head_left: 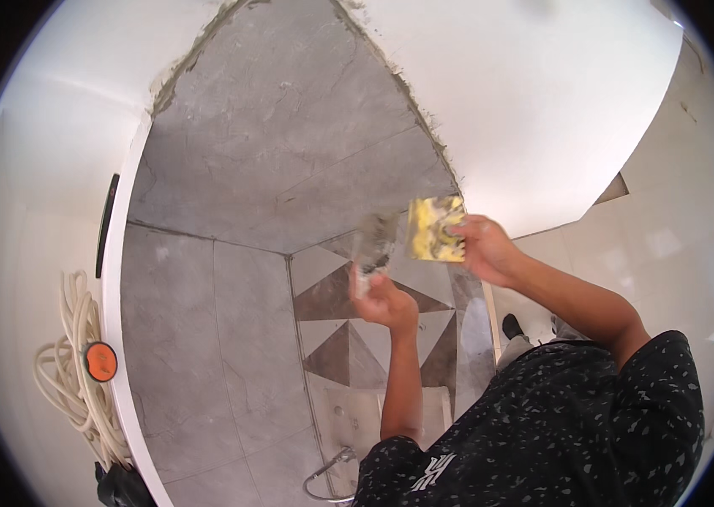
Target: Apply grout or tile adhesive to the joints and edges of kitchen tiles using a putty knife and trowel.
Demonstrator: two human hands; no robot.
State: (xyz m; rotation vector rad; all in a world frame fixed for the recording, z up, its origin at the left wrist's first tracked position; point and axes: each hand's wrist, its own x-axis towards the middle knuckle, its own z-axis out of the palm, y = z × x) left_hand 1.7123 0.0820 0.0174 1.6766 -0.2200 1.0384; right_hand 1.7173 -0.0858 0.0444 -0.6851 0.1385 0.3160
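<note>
My left hand (386, 306) is closed around the pale handle of a putty knife (376, 241), raised upright, its blade coated in grey paste and blurred by motion. Just to its right, my right hand (490, 249) pinches a flat, square yellow spreader (435, 230) by its right edge. Grey and whitish smears cover the spreader's face. A narrow gap separates the two tools. Both are held in front of a grey tiled wall (264, 135), above a floor of patterned triangle tiles (323, 338).
Rough mortar lines the tile's edge against white wall panels (543, 93). On the left, a white ledge (114, 338) carries a coil of cream cable (78, 372), an orange round object (101, 362) and a dark bar (107, 226). A curved metal pipe (323, 477) is low down.
</note>
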